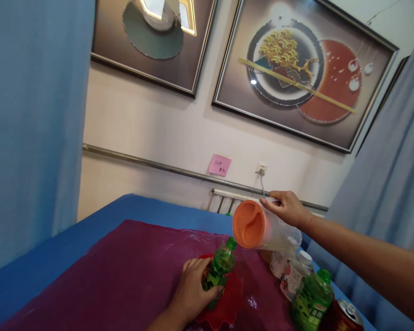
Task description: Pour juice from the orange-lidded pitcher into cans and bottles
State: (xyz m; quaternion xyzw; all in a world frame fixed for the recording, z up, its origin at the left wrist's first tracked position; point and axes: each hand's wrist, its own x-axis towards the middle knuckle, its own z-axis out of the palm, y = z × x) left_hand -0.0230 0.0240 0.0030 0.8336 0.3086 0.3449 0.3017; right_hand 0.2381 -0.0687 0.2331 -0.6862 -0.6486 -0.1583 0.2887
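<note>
My left hand (192, 289) is wrapped around a green plastic bottle (224, 260), which leans a little to the right and has a green cap on. Beneath it lies a red wavy-edged dish (232, 299), partly covered by the hand and bottle. With my right hand (287, 208) I grip the handle of a clear plastic pitcher (278, 235). The pitcher is tipped on its side, its orange lid (249, 224) facing left, above and just right of the bottle's cap. Whether it holds any liquid I cannot tell.
Along the table's right side stand clear bottles, one with a white cap (295, 275), a larger green bottle (313, 296) and a dark red can (347, 316). A purple plastic sheet (131, 276) covers the blue table (152, 206). Blue curtains (34, 115) hang at both sides.
</note>
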